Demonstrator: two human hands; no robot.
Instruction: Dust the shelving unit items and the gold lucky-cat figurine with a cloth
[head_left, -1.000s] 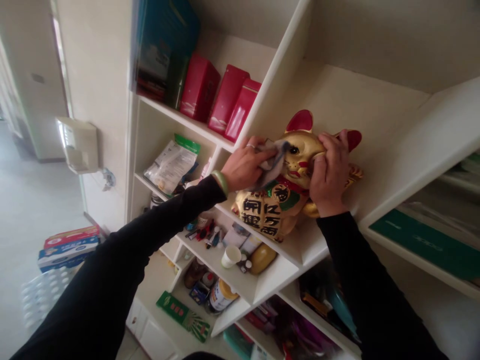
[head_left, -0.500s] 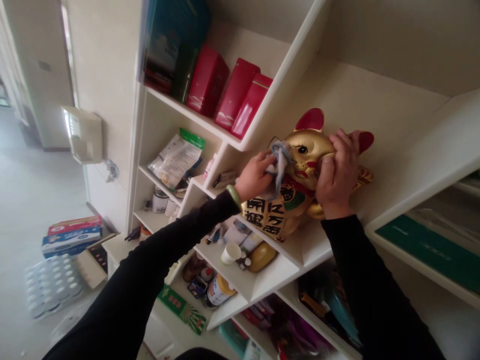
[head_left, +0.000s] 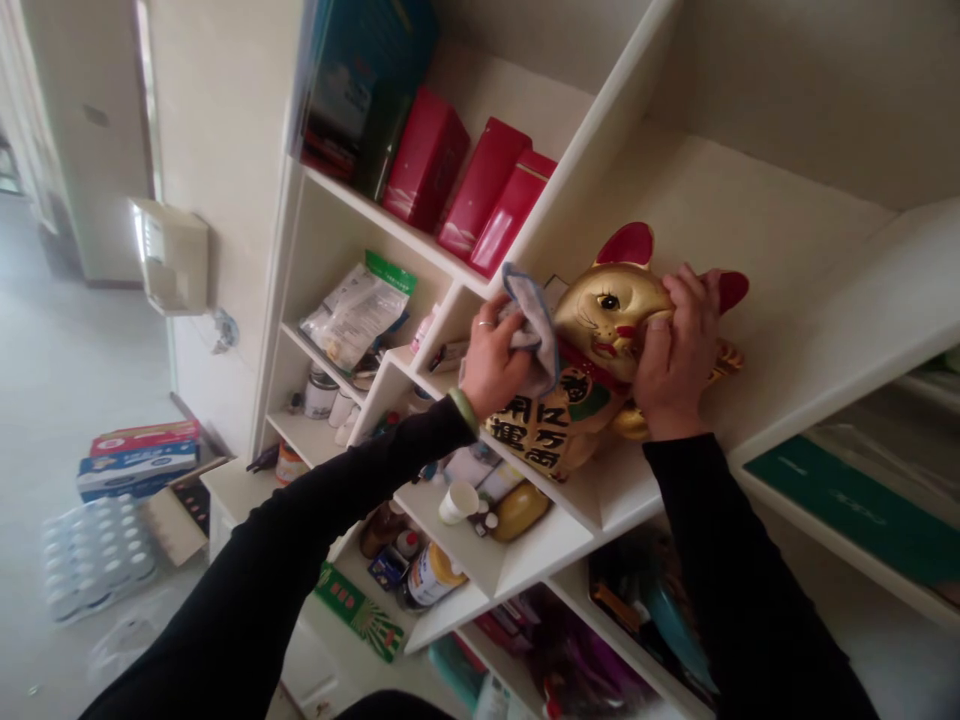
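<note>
A golden lucky-cat figurine (head_left: 611, 310) with red ears and black characters on its belly stands on a white shelf (head_left: 570, 510). My left hand (head_left: 491, 365) grips a grey cloth (head_left: 534, 335) with a blue edge, pressing it against the cat's side below its cheek. My right hand (head_left: 675, 350) curves over the cat's far cheek, with the fingers reaching towards its right ear. A black sleeve covers each of my arms, and a green bangle (head_left: 463, 410) circles my left wrist.
Three red tins (head_left: 480, 190) stand on the shelf above. Lower compartments hold a plastic packet (head_left: 356, 315), a white cup (head_left: 459, 502) and a tin can (head_left: 433, 578). Boxes (head_left: 135, 460) and packaged rolls (head_left: 97, 555) lie on the floor at left.
My left hand and cloth have shifted along the cat's side, and the cloth is bunched differently. My right hand stays on the cheek. The whole view has drifted slightly as my head moved.
</note>
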